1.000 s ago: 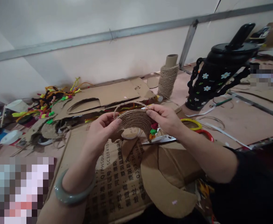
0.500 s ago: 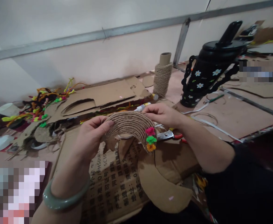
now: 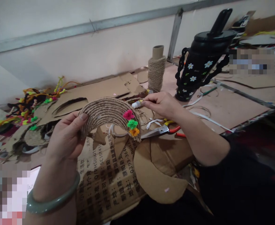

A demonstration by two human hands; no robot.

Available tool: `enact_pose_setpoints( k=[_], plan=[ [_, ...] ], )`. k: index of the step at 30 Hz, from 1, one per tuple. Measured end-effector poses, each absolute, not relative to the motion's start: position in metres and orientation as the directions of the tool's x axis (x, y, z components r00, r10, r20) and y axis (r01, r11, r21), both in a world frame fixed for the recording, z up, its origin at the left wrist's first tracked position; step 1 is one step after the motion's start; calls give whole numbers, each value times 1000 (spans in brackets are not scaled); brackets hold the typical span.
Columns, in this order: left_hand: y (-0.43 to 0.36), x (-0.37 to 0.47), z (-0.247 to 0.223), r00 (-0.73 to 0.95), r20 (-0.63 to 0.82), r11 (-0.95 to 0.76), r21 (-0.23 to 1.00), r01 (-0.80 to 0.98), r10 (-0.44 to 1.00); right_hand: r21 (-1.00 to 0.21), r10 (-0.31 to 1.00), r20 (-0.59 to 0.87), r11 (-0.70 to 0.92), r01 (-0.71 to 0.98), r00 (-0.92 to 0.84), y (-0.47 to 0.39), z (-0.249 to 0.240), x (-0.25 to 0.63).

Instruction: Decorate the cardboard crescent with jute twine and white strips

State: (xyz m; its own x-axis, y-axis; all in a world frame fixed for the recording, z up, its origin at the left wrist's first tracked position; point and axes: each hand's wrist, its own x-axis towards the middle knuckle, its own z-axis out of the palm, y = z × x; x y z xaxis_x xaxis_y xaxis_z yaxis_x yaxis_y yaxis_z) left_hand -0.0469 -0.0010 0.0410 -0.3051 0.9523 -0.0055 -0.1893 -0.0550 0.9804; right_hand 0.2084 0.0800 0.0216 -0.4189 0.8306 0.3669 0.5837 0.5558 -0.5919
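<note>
My left hand (image 3: 68, 134) pinches the left end of an arch of coiled jute twine (image 3: 104, 109), thumb on its face. Three small fuzzy flowers, pink (image 3: 128, 114), green (image 3: 132, 124) and orange (image 3: 134, 132), sit on the arch's right end. A loose strand of twine (image 3: 134, 99) runs from the arch's top to my right hand (image 3: 160, 104), whose fingers are closed on it. Against those fingertips appears a small glue bottle (image 3: 136, 104) with a white tip; I cannot tell whether they grip it too. Scissors (image 3: 158, 130) with red handles lie below that hand.
A printed cardboard sheet (image 3: 109, 187) and a curved cardboard cutout (image 3: 156, 181) lie in front of me. Farther back stand a twine spool (image 3: 156, 73) and a black flowered tumbler (image 3: 193, 68). Colourful fuzzy stems (image 3: 34, 100) are heaped at the left.
My left hand has drawn the twine arch leftward, away from my right hand, which has left the arch's top. The loose strand and more of the scissors now show. The view has shifted slightly.
</note>
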Motion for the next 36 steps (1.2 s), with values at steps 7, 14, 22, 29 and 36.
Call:
enact_pose_setpoints(
  k=[7, 14, 22, 29, 36],
  plan=[
    [-4, -37, 28, -223, 16, -20, 1000, -14, 975, -955, 868, 228, 287, 71, -441, 75, 16, 190],
    [-11, -29, 25, -166, 34, -5, 985, 170, 986, -918, 814, 362, 396, -21, -453, 59, 28, 185],
    [-10, -25, 24, -218, 202, -157, 966, 207, 955, -868, 810, 432, 493, 62, -397, 51, 30, 181],
    [-13, -26, 25, -209, 215, -156, 951, 266, 954, -814, 799, 494, 564, 141, -342, 57, 21, 182],
    [-9, -34, 27, -215, 135, -148, 988, -47, 967, -441, 791, 477, 593, 674, -384, 78, 13, 196]
  ],
)
